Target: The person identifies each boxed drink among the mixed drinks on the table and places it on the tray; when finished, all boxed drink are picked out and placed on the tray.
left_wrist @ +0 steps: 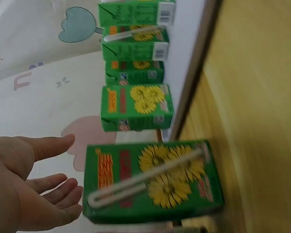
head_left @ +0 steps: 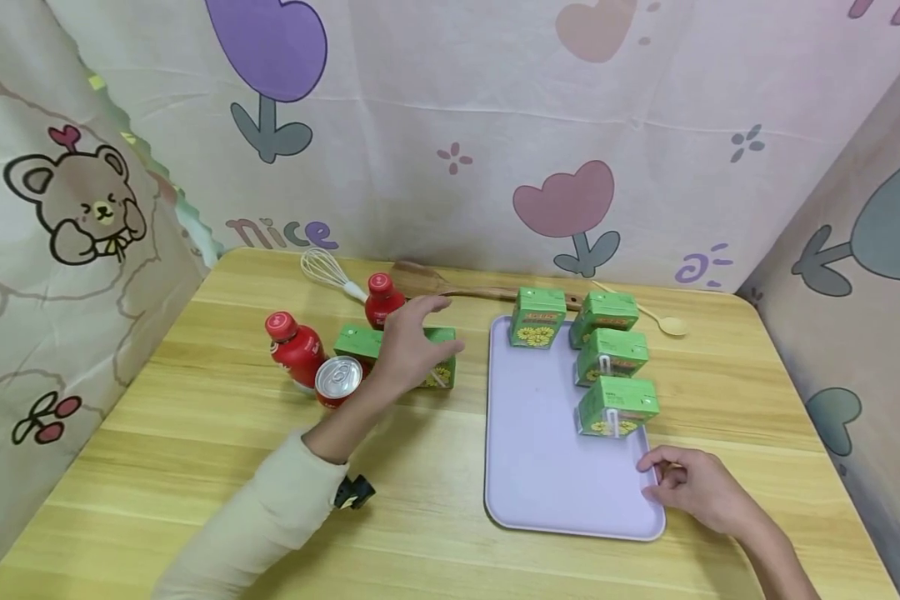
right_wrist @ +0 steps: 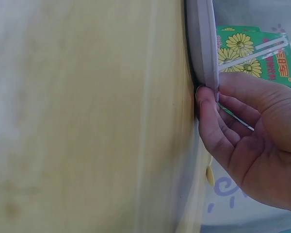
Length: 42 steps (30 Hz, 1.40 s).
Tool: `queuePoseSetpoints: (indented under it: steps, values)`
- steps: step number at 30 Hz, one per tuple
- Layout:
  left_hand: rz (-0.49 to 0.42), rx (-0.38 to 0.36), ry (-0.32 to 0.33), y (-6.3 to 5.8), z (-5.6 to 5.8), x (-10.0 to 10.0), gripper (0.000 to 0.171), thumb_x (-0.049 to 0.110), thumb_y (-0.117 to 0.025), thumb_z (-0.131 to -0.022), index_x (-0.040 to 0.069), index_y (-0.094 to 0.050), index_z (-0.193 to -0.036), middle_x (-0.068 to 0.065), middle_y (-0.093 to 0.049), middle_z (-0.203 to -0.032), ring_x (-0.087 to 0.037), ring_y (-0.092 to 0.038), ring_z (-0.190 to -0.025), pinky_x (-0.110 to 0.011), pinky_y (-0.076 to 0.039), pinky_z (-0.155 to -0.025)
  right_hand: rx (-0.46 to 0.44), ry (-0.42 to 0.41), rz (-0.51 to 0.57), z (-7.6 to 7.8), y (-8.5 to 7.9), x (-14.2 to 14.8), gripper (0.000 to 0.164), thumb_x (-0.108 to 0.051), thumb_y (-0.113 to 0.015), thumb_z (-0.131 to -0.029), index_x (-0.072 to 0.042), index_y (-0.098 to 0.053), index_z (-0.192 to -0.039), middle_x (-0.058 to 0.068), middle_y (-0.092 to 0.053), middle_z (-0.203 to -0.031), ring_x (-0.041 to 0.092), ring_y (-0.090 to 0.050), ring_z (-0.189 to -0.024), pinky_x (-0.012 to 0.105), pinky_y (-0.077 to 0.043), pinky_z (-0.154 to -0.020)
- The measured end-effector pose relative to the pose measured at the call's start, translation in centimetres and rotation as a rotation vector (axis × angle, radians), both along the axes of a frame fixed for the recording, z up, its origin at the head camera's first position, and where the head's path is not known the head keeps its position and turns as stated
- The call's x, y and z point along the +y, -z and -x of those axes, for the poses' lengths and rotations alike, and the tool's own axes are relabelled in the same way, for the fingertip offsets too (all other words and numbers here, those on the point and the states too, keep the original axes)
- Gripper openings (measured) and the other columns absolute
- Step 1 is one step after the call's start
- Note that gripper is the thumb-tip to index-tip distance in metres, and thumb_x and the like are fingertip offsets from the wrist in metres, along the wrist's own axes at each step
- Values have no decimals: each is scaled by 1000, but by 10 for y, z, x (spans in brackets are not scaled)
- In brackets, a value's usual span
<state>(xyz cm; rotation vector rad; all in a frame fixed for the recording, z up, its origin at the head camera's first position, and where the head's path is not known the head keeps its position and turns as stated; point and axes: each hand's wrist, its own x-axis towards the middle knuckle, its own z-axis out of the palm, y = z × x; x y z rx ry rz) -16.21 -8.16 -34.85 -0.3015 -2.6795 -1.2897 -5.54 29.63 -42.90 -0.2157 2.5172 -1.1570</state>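
My left hand (head_left: 408,346) hovers with fingers and thumb apart over green drink cartons left of the lilac tray; one carton (head_left: 441,360) shows past its fingers, another (head_left: 355,340) behind the wrist. In the left wrist view the hand (left_wrist: 34,187) has nothing between thumb and fingers, beside a carton (left_wrist: 155,182) with a straw on its face. With thumb and fingers my right hand (right_wrist: 254,131) pinches the rim of the tray (head_left: 540,483) at its right side. Several green cartons stand on the tray, the nearest (head_left: 617,408) close to that hand.
Left of the left hand stand a red bottle (head_left: 297,350) and a red can (head_left: 337,379); another red bottle (head_left: 381,300) is behind. A whisk (head_left: 332,271), a wooden spatula (head_left: 450,285) and a yellow spoon (head_left: 671,325) lie toward the back, before a printed curtain (head_left: 435,183).
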Motion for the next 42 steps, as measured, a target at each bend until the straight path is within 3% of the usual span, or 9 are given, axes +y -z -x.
queuePoseSetpoints:
  steps: [4,8,19,26,31,42]
  values:
    - [42,-70,-7,0,-3,-10,56,18,-77,-66,11,-55,-117,-2,-54,-117,-18,-45,-111,-38,-34,-94,7,-1,-2,0,-1,0,27,-11,-72,-71,-4,-59,-93,4,-49,-70,5,-44,-53,20,-39,-45]
    - [67,-115,1,1,-5,-15,52,14,-78,-65,9,-57,-113,-3,-56,-113,-19,-47,-106,-37,-38,-90,11,5,-10,-1,-2,-1,27,-11,-72,-71,-4,-59,-93,4,-49,-70,5,-44,-53,20,-39,-45]
    - [77,-138,-10,6,-5,-15,44,7,-77,-65,8,-61,-106,-4,-58,-107,-19,-48,-97,-36,-40,-86,7,9,-16,-1,0,-2,26,-11,-72,-71,-4,-59,-93,4,-49,-70,6,-44,-54,21,-40,-46]
    - [9,-151,-48,19,-7,-12,47,10,-76,-68,12,-58,-111,-4,-55,-113,-18,-48,-101,-36,-39,-87,24,2,-18,-2,-1,-2,25,-11,-72,-71,-4,-59,-92,4,-50,-69,5,-44,-54,21,-40,-46]
    - [-83,-125,-74,29,-9,-8,48,10,-76,-67,13,-57,-111,-2,-54,-113,-19,-48,-101,-37,-40,-87,21,13,-26,-2,-1,-2,26,-11,-72,-70,-5,-60,-92,4,-50,-70,5,-44,-54,21,-39,-46]
    - [-241,30,-85,49,-13,-9,47,11,-77,-66,16,-59,-109,4,-54,-112,-16,-47,-103,-35,-37,-89,36,10,-32,-1,-2,-3,26,-10,-73,-69,-4,-60,-91,4,-50,-70,6,-45,-54,21,-40,-46]
